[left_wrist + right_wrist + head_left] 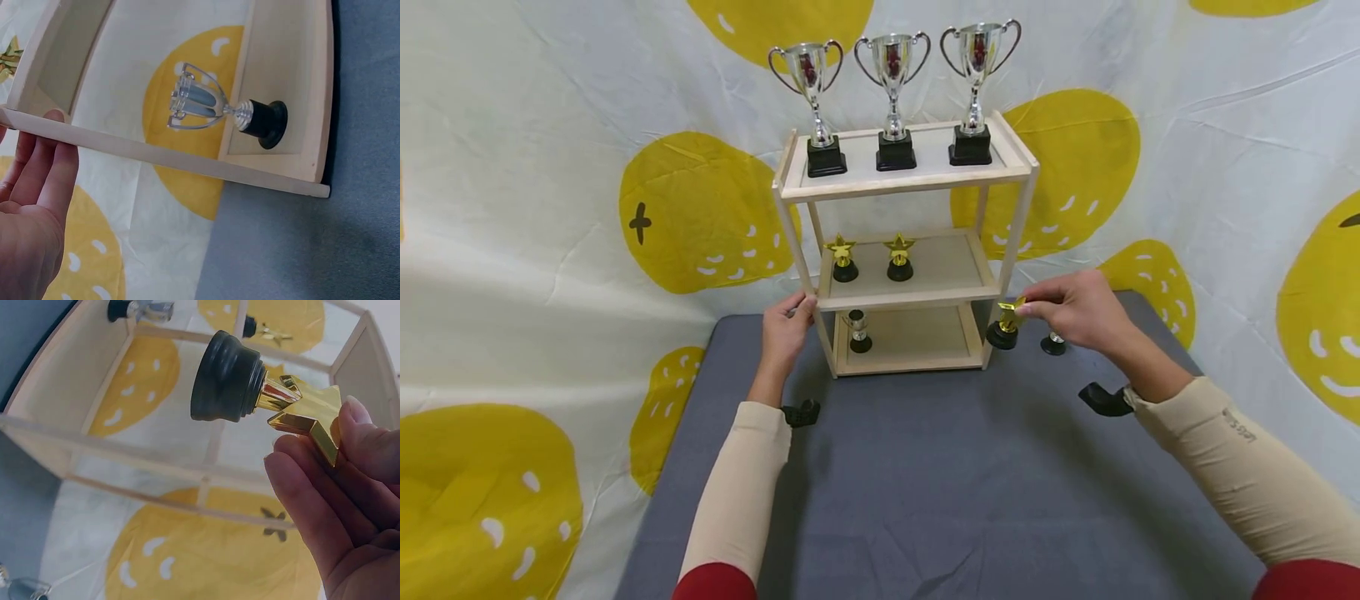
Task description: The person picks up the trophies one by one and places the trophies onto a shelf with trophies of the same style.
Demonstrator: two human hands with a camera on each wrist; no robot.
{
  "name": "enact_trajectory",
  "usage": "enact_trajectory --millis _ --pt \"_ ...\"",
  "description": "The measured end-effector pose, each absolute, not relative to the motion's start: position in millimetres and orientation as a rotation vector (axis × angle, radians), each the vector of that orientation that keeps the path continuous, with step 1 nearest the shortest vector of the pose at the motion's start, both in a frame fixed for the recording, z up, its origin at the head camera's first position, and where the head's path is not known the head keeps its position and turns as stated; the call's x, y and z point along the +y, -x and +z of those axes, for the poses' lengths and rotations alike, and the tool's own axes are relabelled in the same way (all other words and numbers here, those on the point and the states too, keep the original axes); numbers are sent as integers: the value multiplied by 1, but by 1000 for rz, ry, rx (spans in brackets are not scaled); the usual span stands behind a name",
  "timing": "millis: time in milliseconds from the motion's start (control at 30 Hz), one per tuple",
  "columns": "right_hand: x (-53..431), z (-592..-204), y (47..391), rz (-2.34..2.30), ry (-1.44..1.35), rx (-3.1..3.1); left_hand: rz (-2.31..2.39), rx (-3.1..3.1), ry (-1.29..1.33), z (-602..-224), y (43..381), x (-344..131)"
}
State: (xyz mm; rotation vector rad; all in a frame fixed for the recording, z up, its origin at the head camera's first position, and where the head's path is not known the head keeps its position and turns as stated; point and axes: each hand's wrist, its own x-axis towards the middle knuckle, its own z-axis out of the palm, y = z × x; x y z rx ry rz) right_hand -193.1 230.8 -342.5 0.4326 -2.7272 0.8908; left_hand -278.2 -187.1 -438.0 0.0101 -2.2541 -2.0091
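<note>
My right hand (1084,310) pinches a gold star trophy (1004,327) by its star, in front of the shelf's right post. In the right wrist view the trophy's black base (226,378) points away from the fingers, and the thumb (369,444) lies against the star. My left hand (785,335) grips the left post of the small wooden shelf (910,296) at middle-board height; its fingers (56,169) reach behind the post in the left wrist view. Two gold star trophies (899,258) stand on the middle board. A small silver cup (859,331) stands at the left of the bottom board.
Three large silver cups (893,100) with black bases stand along the top board. Another small trophy (1053,343), partly hidden by my right hand, stands on the grey-covered table (910,483) right of the shelf. A white cloth with yellow fruit shapes (700,212) hangs behind.
</note>
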Motion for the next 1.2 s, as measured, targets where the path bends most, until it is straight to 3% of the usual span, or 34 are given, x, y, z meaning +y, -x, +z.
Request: enact_trajectory --millis 667,1200 --pt "189 -322 216 797 -692 -2674 -2001 -2240 -32 -440 280 -189" --pt "167 -305 240 796 -692 -2724 -2007 -2233 13 -440 282 -189"
